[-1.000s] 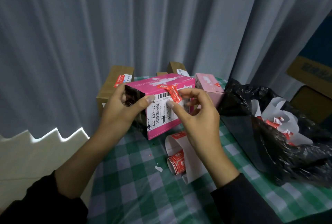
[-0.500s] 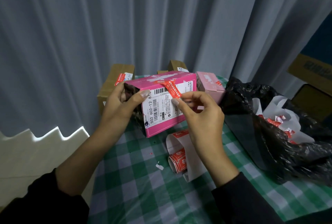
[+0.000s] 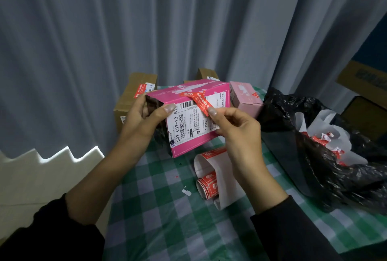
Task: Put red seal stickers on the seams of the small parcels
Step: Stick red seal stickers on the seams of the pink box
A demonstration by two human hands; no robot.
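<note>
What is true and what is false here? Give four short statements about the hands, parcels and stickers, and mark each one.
1. The left hand grips the bright pink box. True.
2. The right hand pinches the red seal sticker. True.
3. The sticker roll lies inside the black bag. False: it lies on the checked tablecloth, beside the bag.
4. The brown box has no red sticker. False: one shows near its top.
</note>
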